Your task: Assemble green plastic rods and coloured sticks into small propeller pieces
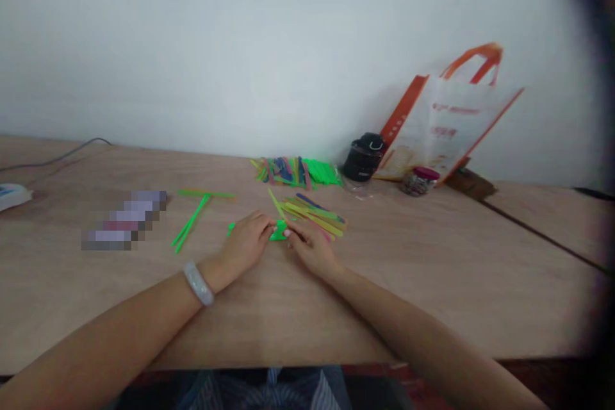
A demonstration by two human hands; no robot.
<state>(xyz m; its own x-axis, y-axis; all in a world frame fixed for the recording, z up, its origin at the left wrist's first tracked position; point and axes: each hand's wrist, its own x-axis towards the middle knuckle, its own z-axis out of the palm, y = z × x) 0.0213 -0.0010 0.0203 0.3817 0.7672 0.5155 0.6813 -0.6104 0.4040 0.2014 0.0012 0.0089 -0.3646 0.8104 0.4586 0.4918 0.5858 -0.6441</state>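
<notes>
My left hand (247, 240), closed, has its fingertips on a row of bright green craft sticks (278, 230) low over the table. My right hand (311, 248) pinches the other end of the same row, and the fingers of both hands hide much of it. A yellow-green craft stick (275, 203) slants away just beyond my fingertips; whether it touches the row I cannot tell. Beside my right hand lies a loose spread of yellow, blue and pink craft sticks (319, 213). Left of my left hand, several green and orange sticks (195, 221) form a T-like shape.
Bundled coloured sticks (293, 172) lie near the wall. Behind on the right stand a black cylindrical object (364, 157), a jar with a dark pink lid (419, 181) and a white-and-orange carrier bag (446, 122). A blurred-out flat object (127, 219) and a cable (62, 157) are at left.
</notes>
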